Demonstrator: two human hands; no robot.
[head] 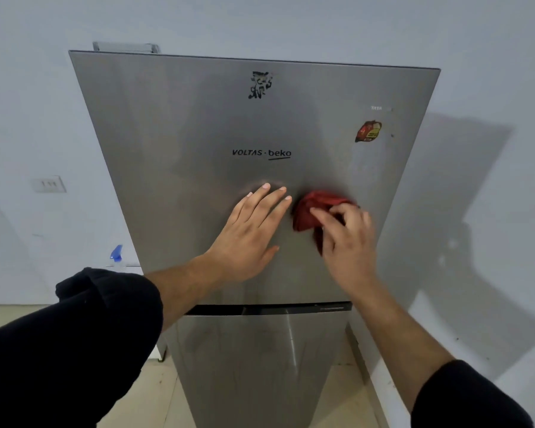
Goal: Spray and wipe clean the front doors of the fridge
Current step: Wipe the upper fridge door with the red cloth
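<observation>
A tall silver fridge fills the middle of the view, with its upper door above a dark handle gap and its lower door below. My left hand lies flat on the upper door, fingers spread, holding nothing. Just to its right, my right hand presses a bunched red cloth against the same door. A blue-topped spray bottle peeks out behind the fridge's left edge, mostly hidden.
A torn black sticker and a red sticker sit on the upper door. Pale walls stand close on both sides, with a switch plate on the left wall. Beige floor tiles show below.
</observation>
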